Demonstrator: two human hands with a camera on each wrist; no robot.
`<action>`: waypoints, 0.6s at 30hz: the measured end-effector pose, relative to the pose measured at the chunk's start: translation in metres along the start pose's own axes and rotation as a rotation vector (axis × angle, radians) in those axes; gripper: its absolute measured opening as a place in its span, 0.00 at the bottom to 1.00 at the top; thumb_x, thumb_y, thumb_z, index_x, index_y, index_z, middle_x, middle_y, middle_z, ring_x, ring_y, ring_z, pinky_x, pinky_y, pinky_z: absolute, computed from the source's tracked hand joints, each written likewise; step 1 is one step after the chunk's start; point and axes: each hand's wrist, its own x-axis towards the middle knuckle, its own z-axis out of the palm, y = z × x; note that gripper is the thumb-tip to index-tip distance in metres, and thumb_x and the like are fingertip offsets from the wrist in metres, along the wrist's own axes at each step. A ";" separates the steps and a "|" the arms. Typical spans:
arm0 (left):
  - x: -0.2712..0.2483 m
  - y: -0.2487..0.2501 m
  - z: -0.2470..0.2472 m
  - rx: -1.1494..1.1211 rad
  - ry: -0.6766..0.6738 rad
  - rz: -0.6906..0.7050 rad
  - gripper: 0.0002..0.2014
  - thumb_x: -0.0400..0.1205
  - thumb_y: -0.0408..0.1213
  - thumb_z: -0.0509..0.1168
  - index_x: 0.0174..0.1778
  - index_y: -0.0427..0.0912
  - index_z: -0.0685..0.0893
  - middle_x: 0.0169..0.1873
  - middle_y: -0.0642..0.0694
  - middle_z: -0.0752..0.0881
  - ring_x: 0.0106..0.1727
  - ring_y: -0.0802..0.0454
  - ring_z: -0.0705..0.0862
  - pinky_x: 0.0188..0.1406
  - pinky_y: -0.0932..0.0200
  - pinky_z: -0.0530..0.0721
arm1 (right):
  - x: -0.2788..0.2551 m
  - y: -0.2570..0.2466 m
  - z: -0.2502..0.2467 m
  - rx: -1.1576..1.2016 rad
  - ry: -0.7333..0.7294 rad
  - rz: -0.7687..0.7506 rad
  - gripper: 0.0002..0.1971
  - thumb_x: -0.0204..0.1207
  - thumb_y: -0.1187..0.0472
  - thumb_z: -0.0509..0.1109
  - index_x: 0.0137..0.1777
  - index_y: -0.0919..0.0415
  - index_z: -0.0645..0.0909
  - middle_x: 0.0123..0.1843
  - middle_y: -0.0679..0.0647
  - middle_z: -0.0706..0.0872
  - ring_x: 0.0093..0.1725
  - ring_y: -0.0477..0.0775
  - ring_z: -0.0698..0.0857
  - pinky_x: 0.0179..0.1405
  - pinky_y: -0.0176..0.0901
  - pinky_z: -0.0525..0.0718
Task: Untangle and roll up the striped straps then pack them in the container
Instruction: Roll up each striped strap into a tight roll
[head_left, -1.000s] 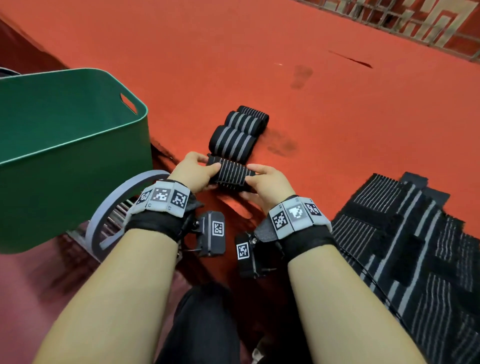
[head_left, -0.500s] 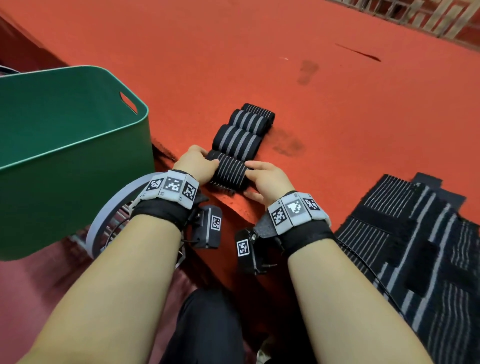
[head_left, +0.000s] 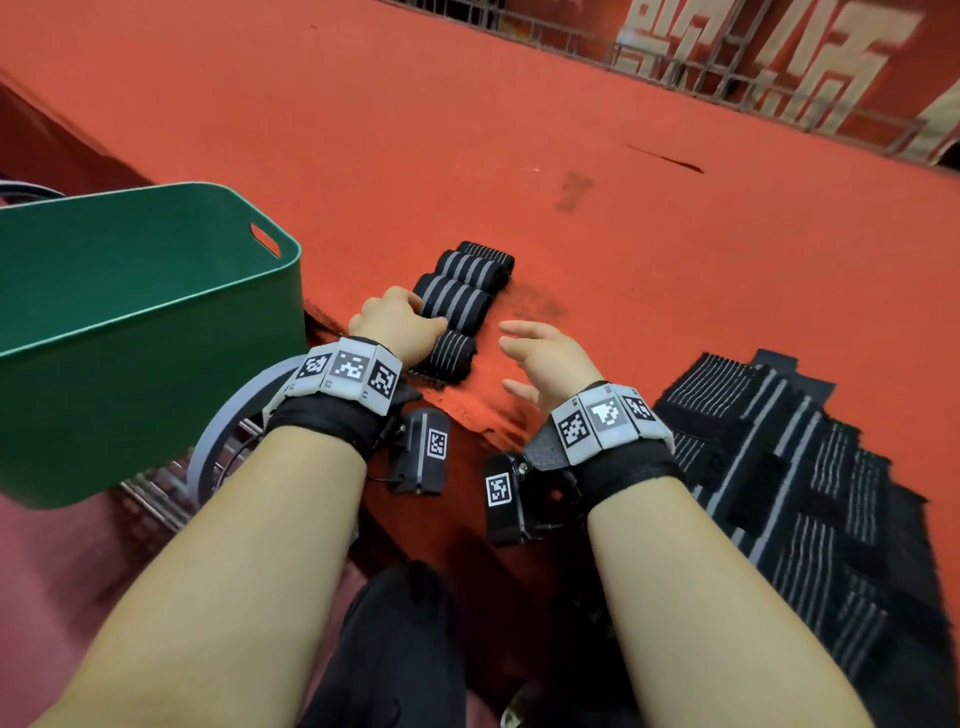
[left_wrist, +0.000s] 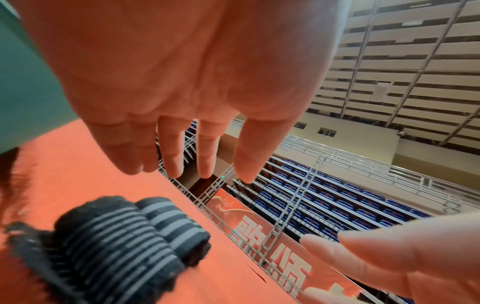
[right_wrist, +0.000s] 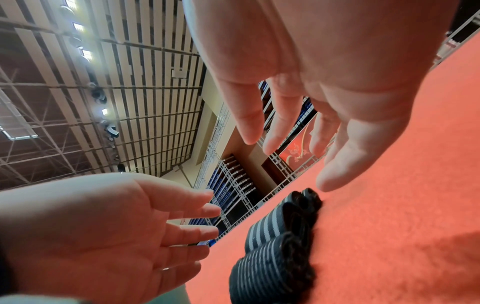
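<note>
Several rolled black straps with grey stripes lie in a row on the red carpet; the nearest roll has a loose fuzzy end toward me. My left hand hovers over the row's left side, fingers relaxed and holding nothing. To the right of the nearest roll, my right hand is spread open and clear of it. A pile of flat unrolled straps lies at my right. The green container stands at my left.
A grey ring on a wire rack sits under the container's near corner. The carpeted ledge stretches far ahead to a metal railing. Its near edge drops off just below the nearest roll.
Both hands held the nearest roll earlier; now they have let go and it lies at the end of the row. The right hand has drawn away to the right.
</note>
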 end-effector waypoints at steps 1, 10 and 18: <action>-0.005 0.004 0.000 0.011 0.000 0.010 0.25 0.79 0.51 0.63 0.71 0.46 0.72 0.69 0.40 0.74 0.68 0.39 0.75 0.67 0.44 0.75 | -0.005 0.000 -0.006 -0.005 0.011 -0.008 0.09 0.81 0.65 0.63 0.57 0.52 0.78 0.58 0.51 0.76 0.57 0.48 0.73 0.63 0.50 0.81; -0.042 0.058 0.039 0.084 -0.121 0.144 0.24 0.79 0.49 0.64 0.70 0.45 0.74 0.70 0.41 0.76 0.67 0.40 0.76 0.69 0.46 0.74 | -0.040 0.004 -0.091 -0.054 0.190 -0.038 0.10 0.81 0.62 0.64 0.60 0.51 0.79 0.62 0.54 0.78 0.59 0.52 0.76 0.61 0.53 0.80; -0.062 0.111 0.105 0.207 -0.359 0.270 0.20 0.82 0.45 0.64 0.68 0.41 0.76 0.63 0.42 0.82 0.65 0.45 0.79 0.63 0.56 0.75 | -0.051 0.030 -0.184 -0.107 0.354 0.083 0.21 0.80 0.63 0.64 0.72 0.67 0.73 0.73 0.65 0.75 0.73 0.65 0.73 0.72 0.55 0.73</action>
